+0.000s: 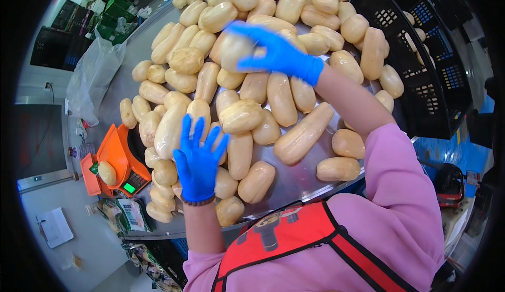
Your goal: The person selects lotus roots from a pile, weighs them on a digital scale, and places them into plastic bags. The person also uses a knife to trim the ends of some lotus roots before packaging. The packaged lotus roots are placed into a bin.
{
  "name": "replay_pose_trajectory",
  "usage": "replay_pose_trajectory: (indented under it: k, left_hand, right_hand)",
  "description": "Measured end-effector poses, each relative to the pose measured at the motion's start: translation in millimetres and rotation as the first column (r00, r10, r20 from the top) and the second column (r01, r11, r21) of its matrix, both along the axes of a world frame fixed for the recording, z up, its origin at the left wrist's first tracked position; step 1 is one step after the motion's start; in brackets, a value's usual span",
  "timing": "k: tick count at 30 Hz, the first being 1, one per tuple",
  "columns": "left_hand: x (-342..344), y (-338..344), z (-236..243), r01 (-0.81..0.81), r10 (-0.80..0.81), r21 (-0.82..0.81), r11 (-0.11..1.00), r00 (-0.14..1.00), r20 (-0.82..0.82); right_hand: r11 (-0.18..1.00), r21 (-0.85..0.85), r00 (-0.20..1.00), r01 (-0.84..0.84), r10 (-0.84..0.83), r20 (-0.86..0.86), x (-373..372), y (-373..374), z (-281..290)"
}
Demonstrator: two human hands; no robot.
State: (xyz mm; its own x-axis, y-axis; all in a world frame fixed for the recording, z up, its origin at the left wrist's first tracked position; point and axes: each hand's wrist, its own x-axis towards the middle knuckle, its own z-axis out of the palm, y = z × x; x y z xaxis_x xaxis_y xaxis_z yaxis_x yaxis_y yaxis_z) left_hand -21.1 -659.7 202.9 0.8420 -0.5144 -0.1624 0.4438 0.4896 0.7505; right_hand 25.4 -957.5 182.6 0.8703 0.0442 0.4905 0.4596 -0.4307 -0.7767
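Right hand [284, 58]: blue glove, forearm reaching diagonally up-left over the pile, palm side facing left. Fingers along the top, thumb below, closed around a pale peeled lotus root segment [235, 52]. Some motion blur there; the held piece sits over the far-middle part of the heap.

Left hand [199, 168]: blue glove, forearm pointing straight up the view, back of hand to camera, fingers and thumb spread. Grip open, holding nothing. It's over the near-left edge of the lotus root pile [255, 87]; can't tell if fingertips touch. Dark bracelet [200, 202] at the wrist.

Pile covers most of the metal table [302, 184]; black plastic crate [439, 121] at right, orange scale [117, 152] at left with one segment on it.

Markings: red apron [268, 234] has a printed graphic, partly folded. Scale display [128, 188] lit green, digits not legible. Wall sheet [55, 228] and printed packets [132, 214]: text too small to read.
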Motion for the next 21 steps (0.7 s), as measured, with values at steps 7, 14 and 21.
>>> replay_pose_trajectory:
  k: [7, 14, 21]
  left_hand:
    - [-11, 5, -38, 0.005, -0.312, -0.524, 0.852, 0.808, -0.5]
    - [-40, 50, -34, -0.031, -0.085, -0.229, 0.973, 0.874, -0.479]
    - [-55, 71, -27, -0.029, -0.003, -0.078, 0.997, 0.924, -0.381]
  right_hand:
    - [0.815, -0.134, 0.826, 0.563, -0.556, 0.09, 27, -97, -16]
    - [0.433, -0.545, 0.552, 0.718, -0.831, 0.066, 59, -242, -111]
    - [0.586, -0.227, 0.604, 0.778, -0.797, 0.016, 33, -228, -100]
